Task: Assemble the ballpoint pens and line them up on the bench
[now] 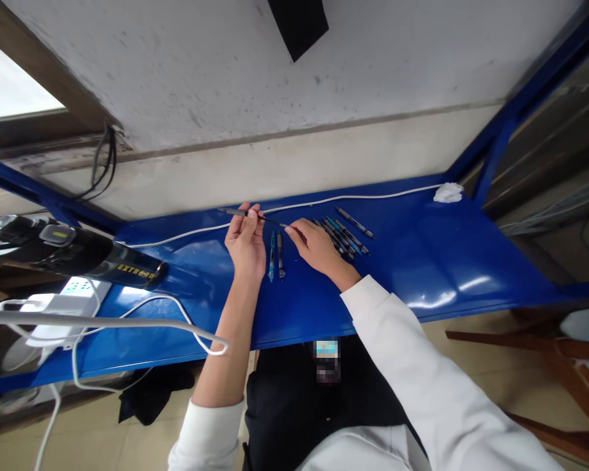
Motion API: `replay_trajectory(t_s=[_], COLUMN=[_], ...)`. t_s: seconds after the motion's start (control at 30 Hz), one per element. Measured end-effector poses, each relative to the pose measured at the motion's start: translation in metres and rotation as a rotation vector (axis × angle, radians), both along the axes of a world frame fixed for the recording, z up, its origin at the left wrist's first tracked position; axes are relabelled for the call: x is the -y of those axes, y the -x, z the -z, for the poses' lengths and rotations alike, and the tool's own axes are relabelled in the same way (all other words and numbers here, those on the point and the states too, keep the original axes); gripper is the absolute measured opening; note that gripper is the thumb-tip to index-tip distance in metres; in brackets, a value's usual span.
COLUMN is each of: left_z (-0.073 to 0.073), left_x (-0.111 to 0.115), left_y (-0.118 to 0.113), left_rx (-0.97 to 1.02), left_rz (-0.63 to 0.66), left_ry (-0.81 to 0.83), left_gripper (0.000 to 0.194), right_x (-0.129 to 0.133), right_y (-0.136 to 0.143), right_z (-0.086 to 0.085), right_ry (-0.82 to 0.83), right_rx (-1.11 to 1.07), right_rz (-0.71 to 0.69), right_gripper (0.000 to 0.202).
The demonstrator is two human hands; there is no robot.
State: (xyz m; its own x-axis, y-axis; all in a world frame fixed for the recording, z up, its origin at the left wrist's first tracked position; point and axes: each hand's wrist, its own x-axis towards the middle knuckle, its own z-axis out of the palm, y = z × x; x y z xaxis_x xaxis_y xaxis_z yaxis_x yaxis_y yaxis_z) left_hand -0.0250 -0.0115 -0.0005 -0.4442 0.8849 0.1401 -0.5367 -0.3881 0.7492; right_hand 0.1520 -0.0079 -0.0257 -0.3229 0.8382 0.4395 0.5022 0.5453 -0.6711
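My left hand [247, 245] is closed around the dark grey barrel of a pen [233, 211], palm turned up, above the blue shelf [304, 311]. A thin dark pen refill [271, 221] stretches from the barrel across to my right hand [319, 248]. The right thumb and fingers pinch its far end. Between the hands, a blue pen [271, 256] and a dark pen [281, 255] lie side by side on the shelf. Several blue and dark pens [346, 237] lie in a row just beyond my right hand, which partly hides them. One dark pen [355, 222] lies apart from that row.
A black bottle-shaped object [127, 265] with yellow lettering stands at the left. Beside it are a white power strip [73, 294] and loose white cables [152, 320]. A white cord [373, 195] runs along the back toward crumpled white tissue [448, 192]. The wall [285, 157] rises behind.
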Motion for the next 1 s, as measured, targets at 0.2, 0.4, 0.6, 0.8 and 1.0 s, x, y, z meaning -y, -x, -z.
replay_trajectory(t_s=[0.2, 0.4, 0.6, 0.8, 1.0], left_z=[0.0025, 0.0073, 0.0082, 0.0067, 0.0019], left_x=[-0.0017, -0.0036, -0.0026, -0.0017, 0.0017], left_y=[0.0018, 0.0051, 0.004, 0.0022, -0.0034], left_rx=[0.0, -0.061, -0.071, -0.073, -0.069], left_rz=[-0.023, -0.023, 0.006, 0.015, 0.076], left_ry=[0.016, 0.037, 0.025, 0.006, 0.0], left_gripper=[0.038, 0.042, 0.046, 0.045, 0.046], right_x=[-0.0003, -0.0005, -0.0021, -0.0013, 0.0026], right_y=[-0.0003, 0.0, -0.0002, -0.0014, -0.0017], right_z=[-0.0003, -0.0004, 0.0014, -0.0004, -0.0062], right_ry=[-0.015, -0.013, -0.011, -0.007, 0.003], right_rx=[0.024, 0.051, 0.025, -0.003, 0.025], right_rz=[-0.001, -0.011, -0.016, -0.035, -0.023], right_gripper=[0.04, 0.037, 0.037, 0.038, 0.036])
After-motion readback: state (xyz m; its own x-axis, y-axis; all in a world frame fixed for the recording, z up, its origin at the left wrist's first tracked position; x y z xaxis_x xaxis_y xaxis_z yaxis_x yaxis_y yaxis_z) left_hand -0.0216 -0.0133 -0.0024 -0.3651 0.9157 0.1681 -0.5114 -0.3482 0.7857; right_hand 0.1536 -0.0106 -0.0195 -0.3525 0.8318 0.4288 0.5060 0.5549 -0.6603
